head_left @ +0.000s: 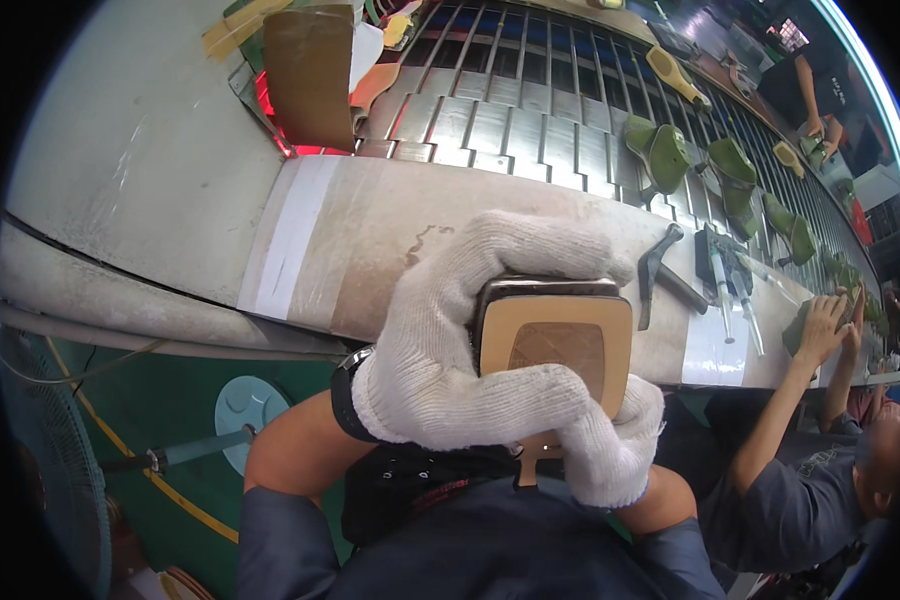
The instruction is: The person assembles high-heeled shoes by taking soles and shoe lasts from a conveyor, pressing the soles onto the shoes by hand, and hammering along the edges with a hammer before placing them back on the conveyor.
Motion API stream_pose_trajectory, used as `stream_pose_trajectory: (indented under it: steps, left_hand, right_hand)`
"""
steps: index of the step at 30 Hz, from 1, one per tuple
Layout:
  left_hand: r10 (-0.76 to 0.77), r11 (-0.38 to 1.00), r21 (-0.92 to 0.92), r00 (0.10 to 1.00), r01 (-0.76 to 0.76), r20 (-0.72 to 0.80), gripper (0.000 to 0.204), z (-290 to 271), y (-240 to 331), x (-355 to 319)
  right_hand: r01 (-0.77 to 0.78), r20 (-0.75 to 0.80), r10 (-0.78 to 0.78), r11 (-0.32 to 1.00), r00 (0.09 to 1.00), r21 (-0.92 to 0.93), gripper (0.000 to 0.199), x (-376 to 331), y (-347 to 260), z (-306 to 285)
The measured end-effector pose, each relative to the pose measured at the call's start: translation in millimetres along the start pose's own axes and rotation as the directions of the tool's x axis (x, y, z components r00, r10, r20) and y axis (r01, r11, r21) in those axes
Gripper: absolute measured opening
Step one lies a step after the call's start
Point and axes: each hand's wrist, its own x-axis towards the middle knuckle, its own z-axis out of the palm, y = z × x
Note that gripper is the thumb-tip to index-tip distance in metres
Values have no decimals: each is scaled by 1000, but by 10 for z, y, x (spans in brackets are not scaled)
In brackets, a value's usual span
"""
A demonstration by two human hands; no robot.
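Note:
Both my hands wear white knitted gloves and hold a square-toed shoe (pixel 600 350) in front of my body, sole facing up. The sole is tan with a brown patch in its middle, and a dark edge shows at the far end. My left hand (pixel 440 350) wraps round the left side; its fingers curl over the far end and its thumb lies across the sole. Lower right, my right hand (pixel 615 440) is closed on the narrow near part, partly hidden behind the left thumb. A hammer (pixel 667 275) lies on the bench just right of the shoe.
Pincers (pixel 735 275) lie beside the hammer. Green shoe lasts (pixel 660 155) stand along the slatted metal conveyor (pixel 510 115), with a yellow piece (pixel 675 78) among them. Far left is a cardboard sheet (pixel 310 75). A co-worker's hand (pixel 820 325) rests at the bench, right. A fan (pixel 50 450) stands left.

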Motion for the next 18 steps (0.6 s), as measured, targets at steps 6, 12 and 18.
stream_pose_trajectory:
  steps: [6, 12, 18]
  left_hand:
    - [-14, 1000, -11, 1000, 14, -10, 77, 12, -2, -11]
    - [-152, 988, -29, 978, 150, -143, 52, 115, 224, 8]
    - [7, 1000, -15, 1000, -7, 10, 47, 26, 93, 24]
  right_hand:
    - [45, -25, -45, 999, 999, -11, 30, 18, 67, 25]
    - [38, 40, -37, 999, 999, -18, 29, 21, 122, -26]
    - [46, 14, -46, 998, 999, 33, 27, 33, 118, 8]
